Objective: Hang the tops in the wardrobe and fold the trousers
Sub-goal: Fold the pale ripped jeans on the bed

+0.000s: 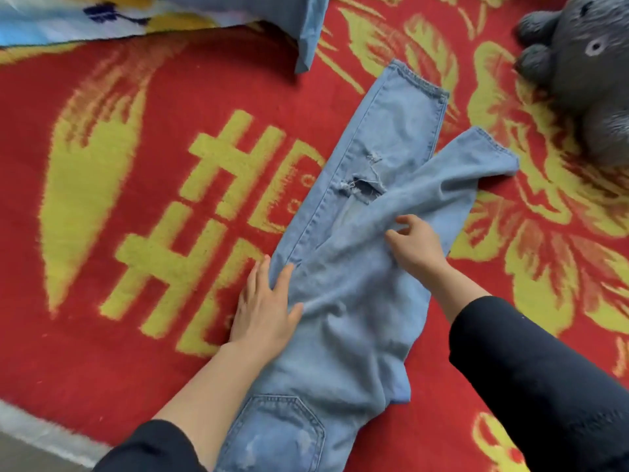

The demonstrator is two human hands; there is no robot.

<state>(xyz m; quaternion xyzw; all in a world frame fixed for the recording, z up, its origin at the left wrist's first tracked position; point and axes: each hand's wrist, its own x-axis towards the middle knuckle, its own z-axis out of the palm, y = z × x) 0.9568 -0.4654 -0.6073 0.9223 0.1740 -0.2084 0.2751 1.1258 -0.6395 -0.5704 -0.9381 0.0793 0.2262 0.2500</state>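
A pair of light blue ripped jeans [357, 301] lies lengthwise on a red and yellow blanket [136, 165], waist end near me, legs pointing away. One leg lies straight; the other is rumpled and crosses to the right. My left hand [265, 308] rests flat with straight fingers on the jeans' left edge at the thigh. My right hand [415, 247] is on the rumpled leg, fingers bent into the fabric.
A grey plush toy [578, 73] sits at the top right on the blanket. Another blue garment [299, 25] and a pale printed cloth [68, 18] lie at the top left. The bed's edge [34, 434] runs along the lower left.
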